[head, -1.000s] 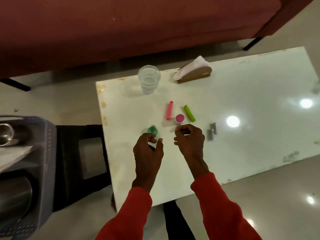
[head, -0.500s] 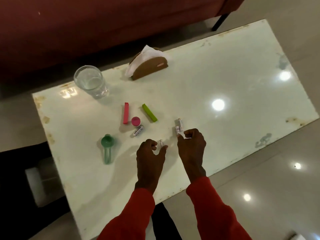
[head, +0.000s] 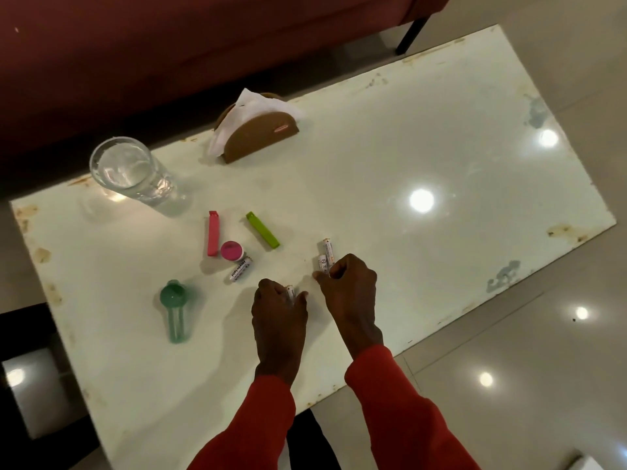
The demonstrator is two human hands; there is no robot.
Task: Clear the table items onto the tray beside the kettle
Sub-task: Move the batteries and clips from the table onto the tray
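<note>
Now: batteries under both hands, tray and kettle out of view.
Your left hand (head: 279, 317) pinches one battery (head: 290, 291) on the table (head: 441, 147); your right hand (head: 349, 283), palm down, curls fingers against two batteries (head: 326, 256), grip unclear. Round cells may roll toward the near edge if nudged.

1. Table (head: 441, 137) right half: bare surface; unobstructed passage.
2. Left half: glass (head: 130, 171), napkin holder (head: 261, 137), pink clip (head: 213, 233), green clip (head: 262, 230), green scoop (head: 175, 310) obstruct.
</note>
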